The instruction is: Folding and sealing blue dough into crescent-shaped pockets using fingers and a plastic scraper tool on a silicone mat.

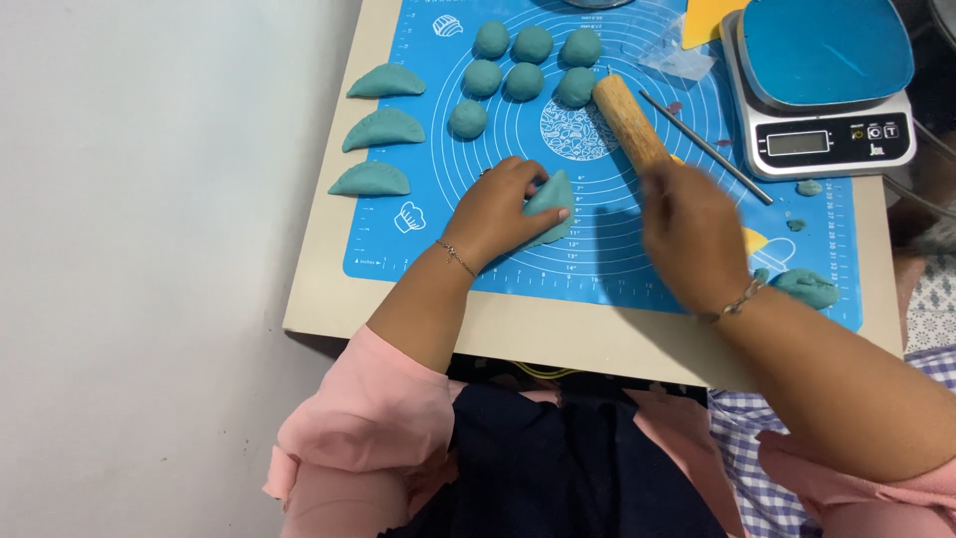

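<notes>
Left hand [495, 212] is down on the blue silicone baking mat [597, 254], fingers curled over a folded teal dough half-moon [551, 204] and pressing it flat near the middle of the mat. Right hand [692, 234], a bit blurred, is closed round one end of a light wooden rolling pin [629, 122], which angles up and away toward the mat's far side. Beside the pin, on the mat, lies a thin metal rod [705, 146], slanting the same way. Seven round teal dough balls [525, 66] sit in a cluster at the far end of the mat. Off the mat's left edge, on the beige desk [558, 339], three finished teal dough crescents [382, 128] are lined up in a column. At the mat's far right corner stands a digital kitchen scale with a blue platform [822, 85]. A lump of leftover teal dough [805, 287] rests at the mat's near right corner, just by the right wrist.
</notes>
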